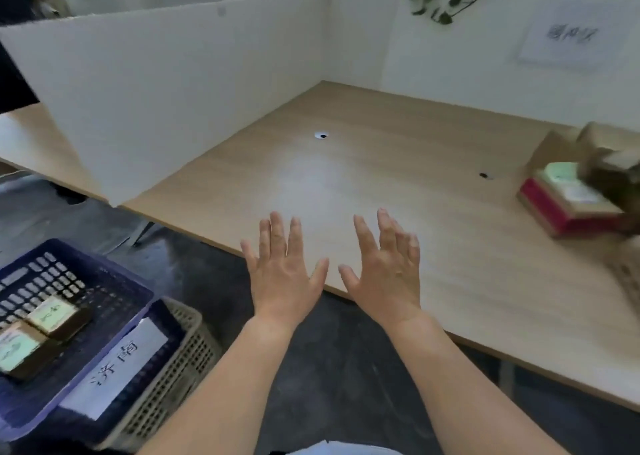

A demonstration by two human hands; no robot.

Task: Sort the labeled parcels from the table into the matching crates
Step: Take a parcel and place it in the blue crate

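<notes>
- The left grip [282,274] and the right grip [384,276] are flat with fingers spread. They hold nothing and are over the near edge of the worktop [363,149].
- Two sorted parcels [57,316] lie in the blue crate [136,290], low on the left. I think the job is partly done.
- A pile of parcels [571,198] waits at the worktop's right end. It is blurry: brown boxes, one red, with pale labels.
</notes>
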